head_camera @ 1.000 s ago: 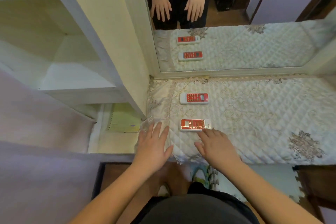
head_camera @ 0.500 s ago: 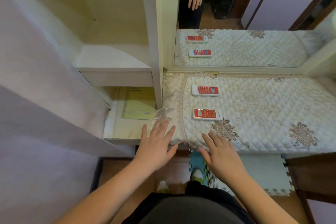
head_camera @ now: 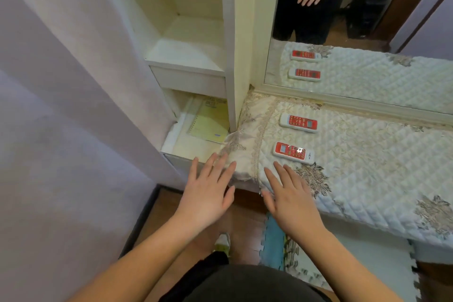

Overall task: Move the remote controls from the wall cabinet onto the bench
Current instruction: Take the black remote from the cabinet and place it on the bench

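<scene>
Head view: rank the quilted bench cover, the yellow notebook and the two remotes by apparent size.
1. quilted bench cover
2. yellow notebook, partly hidden
3. near remote and far remote: look alike, so unranked.

Left hand flat, fingers spread; right hand likewise, seemingly hovering.

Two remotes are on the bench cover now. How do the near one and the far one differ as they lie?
The near remote lies close to the bench's front edge, by the right hand; the far remote lies nearer the mirror. The near remote's small screen is at its left end, the far remote's at its right end. Both are white with red faces, lying flat, face up, untouched.
</scene>
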